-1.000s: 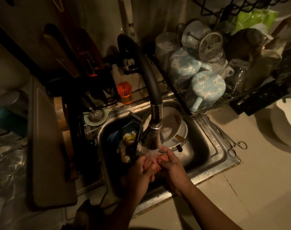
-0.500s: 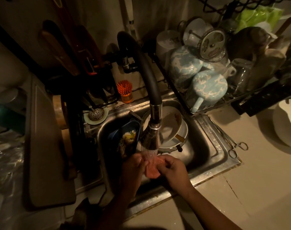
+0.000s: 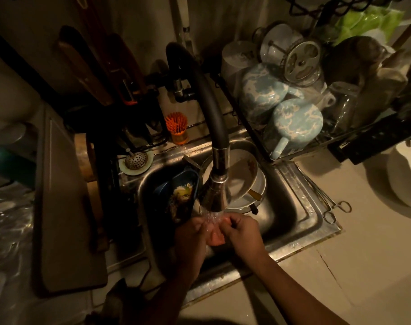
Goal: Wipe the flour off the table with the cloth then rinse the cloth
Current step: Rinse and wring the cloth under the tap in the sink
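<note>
Compared with a second earlier, when the palms were pressed together over it, the hands had parted a little. The salmon-pink cloth (image 3: 215,239) now showed between them, hanging bunched under the stream. The left hand (image 3: 191,238) and the right hand (image 3: 243,233) each had a curled grip on the cloth's upper edge, fingers pinched on the fabric and on nothing else. They held it right beneath the chrome spray head (image 3: 215,195) of the black-hosed tap, over the front part of the stainless steel sink (image 3: 300,205). Water was falling onto the fingers and the cloth.

The wiping looked finished and the rinse was in hand, so the risks were those of the rinse. The cloth was wadded, and flour caught in its folds would probably turn to paste and stay there unless the fabric were opened out and worked. The hands were close to the sink's front rim, so spray bouncing off them could wet the pale worktop (image 3: 364,266). Just to the left sat a dark blue tub (image 3: 167,191) holding food scraps, and behind the tap lay a stack of dirty white plates (image 3: 243,177). A wet cloth slipping from either grip would likely land among them and pick up grease. The light was dim, so leftover flour would be hard to spot.
</note>
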